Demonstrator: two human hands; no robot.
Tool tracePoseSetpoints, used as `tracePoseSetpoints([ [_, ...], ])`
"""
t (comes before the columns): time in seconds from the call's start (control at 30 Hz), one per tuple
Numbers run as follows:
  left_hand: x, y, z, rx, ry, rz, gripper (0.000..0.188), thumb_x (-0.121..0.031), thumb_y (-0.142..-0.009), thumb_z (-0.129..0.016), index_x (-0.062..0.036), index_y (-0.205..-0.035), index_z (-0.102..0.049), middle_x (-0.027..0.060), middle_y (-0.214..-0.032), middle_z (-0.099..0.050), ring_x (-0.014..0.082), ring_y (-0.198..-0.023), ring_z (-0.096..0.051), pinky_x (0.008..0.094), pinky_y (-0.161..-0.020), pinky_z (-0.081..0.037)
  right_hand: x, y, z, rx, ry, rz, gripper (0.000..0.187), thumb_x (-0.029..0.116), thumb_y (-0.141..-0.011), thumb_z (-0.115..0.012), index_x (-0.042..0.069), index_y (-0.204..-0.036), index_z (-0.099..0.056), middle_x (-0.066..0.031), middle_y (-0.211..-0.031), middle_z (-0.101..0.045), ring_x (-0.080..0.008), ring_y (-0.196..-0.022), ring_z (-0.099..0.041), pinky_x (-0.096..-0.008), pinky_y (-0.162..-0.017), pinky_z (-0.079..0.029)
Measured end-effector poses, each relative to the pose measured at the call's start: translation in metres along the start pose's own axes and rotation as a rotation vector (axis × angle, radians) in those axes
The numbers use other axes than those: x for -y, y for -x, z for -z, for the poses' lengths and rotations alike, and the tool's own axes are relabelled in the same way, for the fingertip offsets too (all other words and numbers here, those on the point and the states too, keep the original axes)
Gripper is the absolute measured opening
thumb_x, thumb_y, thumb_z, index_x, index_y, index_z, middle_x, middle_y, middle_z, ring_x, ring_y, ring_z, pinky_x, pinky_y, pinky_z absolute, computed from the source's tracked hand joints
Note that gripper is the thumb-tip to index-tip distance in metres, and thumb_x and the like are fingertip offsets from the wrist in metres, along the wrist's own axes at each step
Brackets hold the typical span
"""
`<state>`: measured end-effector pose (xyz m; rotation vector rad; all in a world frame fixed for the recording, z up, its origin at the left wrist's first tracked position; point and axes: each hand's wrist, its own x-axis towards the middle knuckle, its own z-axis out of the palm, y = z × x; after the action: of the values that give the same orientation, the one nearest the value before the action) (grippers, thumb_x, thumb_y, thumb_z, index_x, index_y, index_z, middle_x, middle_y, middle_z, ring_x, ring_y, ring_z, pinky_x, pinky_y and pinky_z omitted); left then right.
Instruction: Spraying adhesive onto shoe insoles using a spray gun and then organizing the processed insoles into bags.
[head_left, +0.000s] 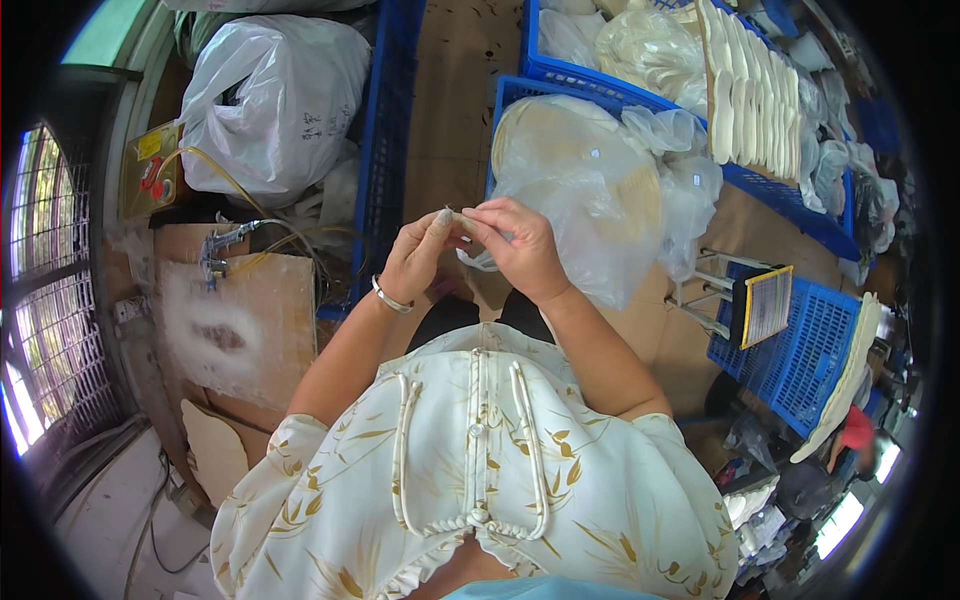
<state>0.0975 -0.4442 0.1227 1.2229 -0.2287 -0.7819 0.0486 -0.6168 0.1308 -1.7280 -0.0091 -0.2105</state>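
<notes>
Worn on the head, left of a side-by-side pair, looking steeply down over the chest. Wide fisheye, upright, unmirrored, edges bowed toward a dark rim. Close above the left hand (415, 262) and right hand (515, 245); blue crates (800, 350) farther off, right.

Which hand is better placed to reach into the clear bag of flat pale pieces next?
Probably the right hand: it already lies against the clear bag in the blue crate, while the left hand sits farther from it. Both pinch a small pale piece.
</notes>
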Motion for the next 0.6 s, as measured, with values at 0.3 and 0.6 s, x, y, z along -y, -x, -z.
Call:
tracePoseSetpoints([
  [0.3,-0.012,0.014,0.015,0.001,-0.071,0.013,0.062,-0.042,-0.103,-0.018,0.0044,-0.118,-0.055,0.0101,-0.111,-0.060,0.0175,-0.103,-0.056,0.0307,-0.092,-0.042,0.008,-0.019,-0.017,-0.043,0.530,0.570,0.006,0.001,-0.076,-0.068,0.005,-0.080,-0.067,-0.0064,-0.083,-0.064,-0.0247,-0.072,-0.061,-0.0348,-0.064,-0.050],
  [0.6,-0.025,0.022,0.037,0.055,-0.255,-0.016,0.061,-0.041,-0.103,-0.016,0.0050,-0.134,-0.043,0.0118,-0.125,-0.054,0.0181,-0.116,-0.051,0.0325,-0.097,-0.040,0.011,-0.019,-0.047,-0.084,0.160,0.113,0.017,0.005,-0.078,-0.070,0.003,-0.095,-0.070,-0.0079,-0.085,-0.064,-0.0215,-0.076,-0.063,-0.0290,-0.067,-0.051],
])
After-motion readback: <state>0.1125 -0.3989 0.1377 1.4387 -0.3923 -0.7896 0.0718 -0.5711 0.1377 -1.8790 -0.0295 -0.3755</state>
